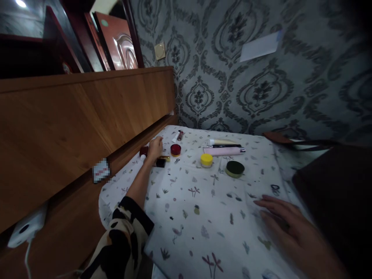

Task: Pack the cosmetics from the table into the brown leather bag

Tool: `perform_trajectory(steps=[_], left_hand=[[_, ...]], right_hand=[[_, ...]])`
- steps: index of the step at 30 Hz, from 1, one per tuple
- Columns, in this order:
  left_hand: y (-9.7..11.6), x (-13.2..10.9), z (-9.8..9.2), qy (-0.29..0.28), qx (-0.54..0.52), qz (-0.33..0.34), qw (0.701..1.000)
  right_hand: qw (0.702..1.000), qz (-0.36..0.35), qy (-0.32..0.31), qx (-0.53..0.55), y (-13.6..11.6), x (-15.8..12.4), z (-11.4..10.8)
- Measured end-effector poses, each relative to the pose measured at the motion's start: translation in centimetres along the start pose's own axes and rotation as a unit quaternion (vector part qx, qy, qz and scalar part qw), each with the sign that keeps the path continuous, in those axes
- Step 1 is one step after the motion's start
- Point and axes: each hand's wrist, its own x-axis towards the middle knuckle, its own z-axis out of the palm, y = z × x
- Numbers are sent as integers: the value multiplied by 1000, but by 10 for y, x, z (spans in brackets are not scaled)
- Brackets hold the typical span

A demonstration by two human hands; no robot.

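My left hand [155, 149] reaches to the far left of the white printed cloth [186, 224], its fingers curled down; whatever they hold, if anything, is hidden. Beside it lie a dark red bottle with a white cap [143, 152] and a black-and-gold cosmetic item [161, 162]. To its right sits a round red jar [175, 150], with two small tubes [178, 135] behind. Near the right edge, my right hand [286, 224] is open, fingers stretched over the cloth, holding nothing. Beyond it stand a dark-green-lidded round container [235, 169] and a yellow-lidded jar [206, 160].
A pink tube [223, 151], a thin black stick [225, 146] and a cream tube [222, 142] lie at the back. A wooden panel [95, 112] borders the left; a dark bag [337, 186] is at right. A patterned wall [226, 89] rises behind.
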Motion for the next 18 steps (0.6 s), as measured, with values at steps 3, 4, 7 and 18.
perform_trajectory(steps=[3,4,7,18], left_hand=[[-9,1,2,21,16,-7,1000],[-7,0,4,24,21,-1,1000],[7,-3,11,13,35,37,999],[43,-14,19,-84,54,112,989]], right_hand=[[1000,1,1,-1,-7,0,-4],[1000,1,1,-1,-9,0,-5],[1000,2,-17,-7,-13,0,-8],[1000,7,-11,10,-12,0,-6]])
